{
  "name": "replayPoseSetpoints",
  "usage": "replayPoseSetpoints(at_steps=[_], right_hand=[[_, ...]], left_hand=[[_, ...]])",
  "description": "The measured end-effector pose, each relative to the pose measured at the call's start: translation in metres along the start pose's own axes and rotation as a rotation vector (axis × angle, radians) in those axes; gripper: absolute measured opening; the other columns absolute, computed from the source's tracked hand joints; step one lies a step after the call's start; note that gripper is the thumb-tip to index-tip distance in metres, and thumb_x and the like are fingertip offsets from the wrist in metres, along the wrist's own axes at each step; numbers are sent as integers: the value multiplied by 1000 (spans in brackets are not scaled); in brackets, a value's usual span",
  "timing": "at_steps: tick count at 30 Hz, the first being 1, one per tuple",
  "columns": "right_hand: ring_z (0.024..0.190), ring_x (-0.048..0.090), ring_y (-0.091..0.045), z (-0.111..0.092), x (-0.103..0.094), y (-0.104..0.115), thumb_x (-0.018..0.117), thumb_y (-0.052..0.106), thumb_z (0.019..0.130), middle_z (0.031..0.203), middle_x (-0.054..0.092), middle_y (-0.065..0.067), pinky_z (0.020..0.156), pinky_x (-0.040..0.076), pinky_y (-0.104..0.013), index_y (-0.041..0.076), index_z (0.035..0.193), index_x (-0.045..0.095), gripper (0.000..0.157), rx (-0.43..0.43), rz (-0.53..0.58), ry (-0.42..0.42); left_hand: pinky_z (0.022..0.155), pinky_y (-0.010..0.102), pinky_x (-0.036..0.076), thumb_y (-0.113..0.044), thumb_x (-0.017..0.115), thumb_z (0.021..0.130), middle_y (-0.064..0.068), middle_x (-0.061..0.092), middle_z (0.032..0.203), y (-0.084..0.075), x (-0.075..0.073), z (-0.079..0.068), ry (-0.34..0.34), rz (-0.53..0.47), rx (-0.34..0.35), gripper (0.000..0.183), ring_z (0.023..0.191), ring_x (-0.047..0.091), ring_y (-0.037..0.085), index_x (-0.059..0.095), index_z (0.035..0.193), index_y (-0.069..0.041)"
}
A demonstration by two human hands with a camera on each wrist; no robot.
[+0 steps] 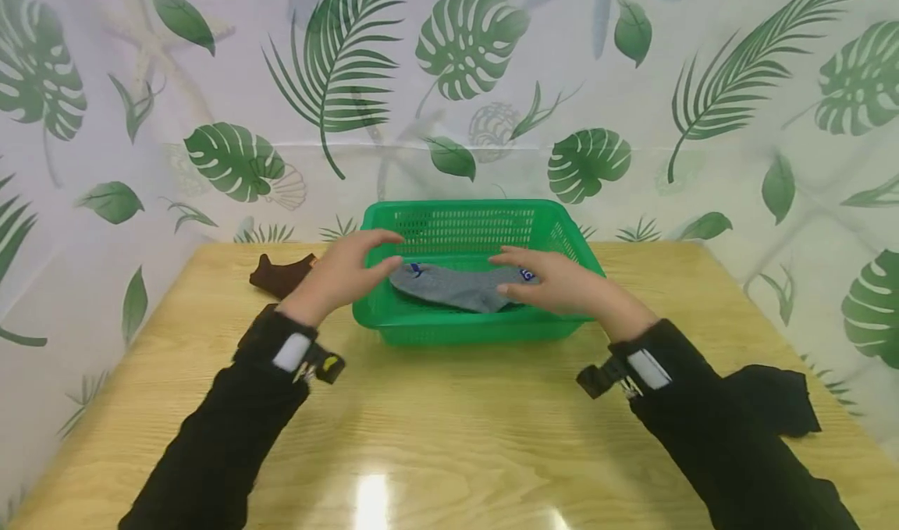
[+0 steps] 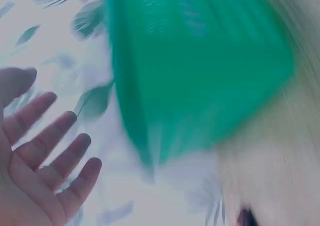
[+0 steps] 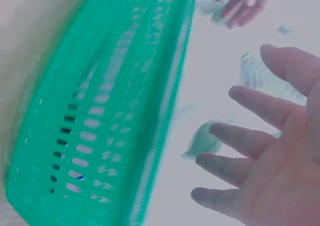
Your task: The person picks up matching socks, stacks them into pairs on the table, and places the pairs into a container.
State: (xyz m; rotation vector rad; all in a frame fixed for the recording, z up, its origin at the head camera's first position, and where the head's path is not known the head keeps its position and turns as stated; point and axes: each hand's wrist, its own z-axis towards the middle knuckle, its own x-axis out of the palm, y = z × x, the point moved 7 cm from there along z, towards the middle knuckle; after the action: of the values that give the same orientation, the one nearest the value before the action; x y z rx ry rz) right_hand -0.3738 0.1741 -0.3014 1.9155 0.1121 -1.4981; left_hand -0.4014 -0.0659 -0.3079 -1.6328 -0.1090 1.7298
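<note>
A grey sock (image 1: 449, 286) with blue marks near its ends lies across the inside of a green plastic basket (image 1: 477, 332); whether it is one sock or a pair I cannot tell. Over the basket's left side hovers my left hand (image 1: 349, 271), fingers spread and holding nothing. My right hand (image 1: 555, 280) is above the right side, its fingers also apart, hiding part of the sock's right end. Both wrist views show the palms bare: the left hand (image 2: 45, 161) and the right hand (image 3: 270, 141) are clear of the basket wall.
A brown cloth item (image 1: 281, 277), perhaps a sock, lies left of the basket, partly behind the left hand. At the right, a black cloth (image 1: 776, 399) lies beside the right sleeve. The wooden table (image 1: 449, 421) meets a leaf-patterned backdrop (image 1: 492, 116) behind the basket.
</note>
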Motion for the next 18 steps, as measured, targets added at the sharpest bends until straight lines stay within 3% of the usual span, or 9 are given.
replayPoseSetpoints(at_steps=[3, 5, 7, 10, 14, 18], right_hand=[[134, 35, -40, -30, 5, 25, 56, 29, 94, 150, 35, -21, 101, 38, -59, 8, 138, 45, 51, -121, -46, -11], [130, 42, -37, -43, 12, 37, 57, 29, 93, 145, 44, -18, 99, 42, -56, 9, 135, 50, 47, -183, -65, -18], [123, 51, -31, -52, 18, 45, 57, 27, 93, 137, 53, -15, 94, 47, -51, 12, 131, 54, 41, -227, -71, -32], [110, 60, -24, -55, 25, 52, 56, 24, 94, 126, 62, -10, 85, 52, -45, 13, 126, 58, 34, -257, -61, -59], [109, 60, -24, -52, 39, 59, 56, 22, 94, 122, 65, -9, 87, 52, -44, 11, 123, 60, 31, -272, -47, -29], [112, 59, -24, -53, 50, 66, 53, 26, 95, 121, 66, -9, 90, 52, -45, 10, 123, 60, 33, -300, -61, 10]], left_hand=[[90, 54, 47, -24, 53, 95, 21, 60, 127, 41, -28, -44, -132, 37, -87, 35, 111, 57, 37, 57, 126, -6], [87, 56, 48, -20, 53, 95, 26, 61, 122, 76, -36, -73, -159, 94, -176, 34, 106, 57, 42, 59, 122, -1], [88, 59, 46, -20, 54, 94, 29, 60, 122, 108, -35, -95, -122, 144, -256, 36, 108, 55, 47, 59, 122, 2], [90, 61, 44, -24, 57, 92, 32, 57, 124, 139, -25, -113, -30, 168, -336, 44, 111, 52, 50, 55, 126, 4], [94, 60, 43, -27, 62, 89, 31, 57, 126, 152, -12, -117, 41, 109, -367, 51, 114, 51, 49, 53, 129, 3], [96, 58, 42, -24, 68, 85, 29, 60, 123, 147, -4, -113, 72, 90, -334, 46, 115, 50, 47, 60, 122, 2]])
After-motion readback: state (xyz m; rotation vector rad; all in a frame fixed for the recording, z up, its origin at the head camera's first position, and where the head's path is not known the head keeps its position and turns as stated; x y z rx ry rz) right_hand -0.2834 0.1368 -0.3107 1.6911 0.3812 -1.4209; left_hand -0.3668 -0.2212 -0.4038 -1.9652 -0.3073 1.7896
